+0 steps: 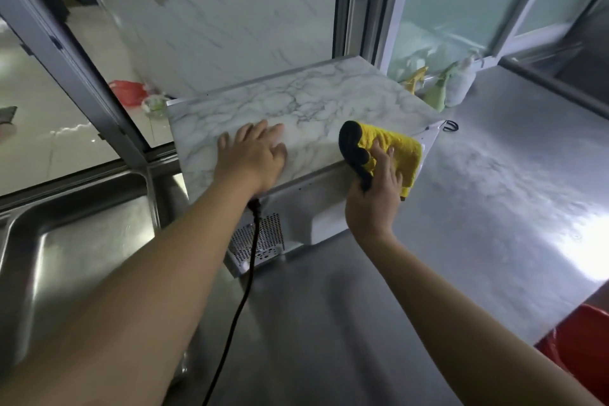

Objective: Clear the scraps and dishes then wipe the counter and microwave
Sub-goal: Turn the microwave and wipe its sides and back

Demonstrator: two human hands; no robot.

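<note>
The microwave [306,115], its top covered in marble pattern, stands on the steel counter [478,208] just right of the sink [75,241], its vented back toward the camera. The right hand [375,194] grips a yellow cloth [393,152] with a black edge against the top's near right corner. The left hand [253,155] lies flat on top, fingers spread. A black cord [244,290] trails from the back. Spray bottles [438,89] stand behind by the window.
</note>
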